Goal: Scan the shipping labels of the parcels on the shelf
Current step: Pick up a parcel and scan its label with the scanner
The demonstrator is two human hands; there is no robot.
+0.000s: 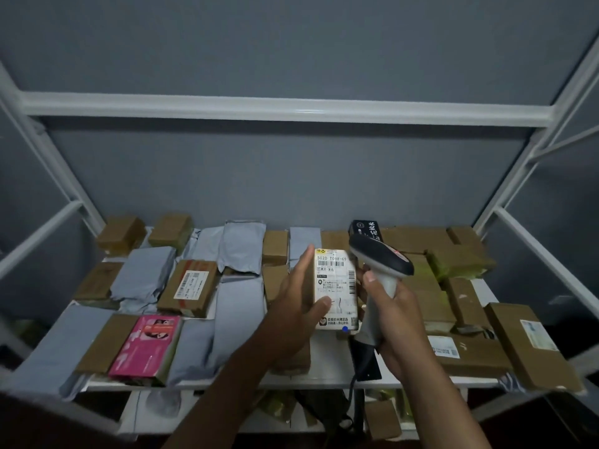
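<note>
Here we hold the parcel (335,288) upright in our left hand (299,306), thumb across its label, long axis vertical. Just right of it, our right hand (393,322) grips the scanner (381,257), whose head sits above the label, probably needing a tilt down.

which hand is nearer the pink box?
Left. The left hand holds a labelled parcel just right of the pink box; the right hand grips the scanner farther right.
</note>
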